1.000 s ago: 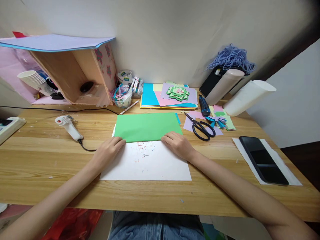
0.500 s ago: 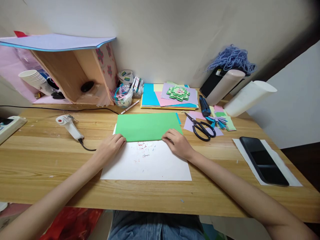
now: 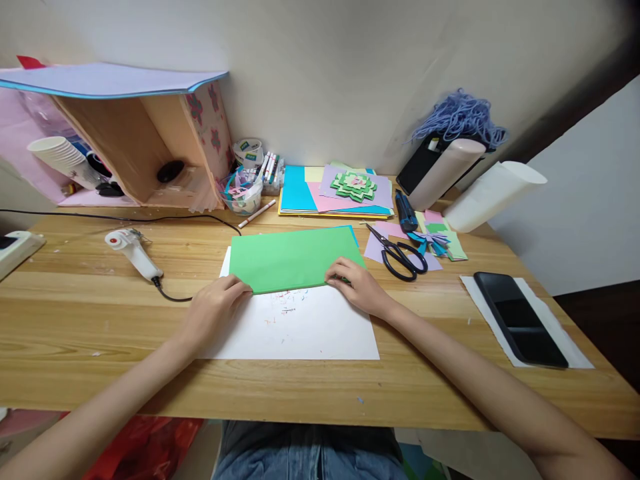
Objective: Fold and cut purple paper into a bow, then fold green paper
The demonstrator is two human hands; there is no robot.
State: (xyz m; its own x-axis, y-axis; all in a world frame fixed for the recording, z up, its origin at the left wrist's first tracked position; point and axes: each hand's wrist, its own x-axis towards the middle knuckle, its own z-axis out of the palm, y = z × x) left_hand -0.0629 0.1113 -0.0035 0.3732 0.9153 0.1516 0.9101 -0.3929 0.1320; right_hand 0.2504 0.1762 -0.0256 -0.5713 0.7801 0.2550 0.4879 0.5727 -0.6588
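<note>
A folded sheet of green paper lies over a white sheet with small coloured marks on it. A strip of blue paper shows beyond the green one's upper right corner. My left hand pinches the green paper's near left corner, fingers closed. At the near edge towards the right, my right hand grips the same paper between thumb and curled fingers. Just right of the paper, black-handled scissors rest on light purple scraps.
A white glue gun with a black cord lies on the left. Stacked coloured papers with a layered paper flower are at the back. On the right rests a phone. A box cutter lies behind the scissors.
The green paper's left end has come slightly nearer to me with my left hand, so the paper sits tilted. More blue shows behind its right corner. The view has shifted slightly.
</note>
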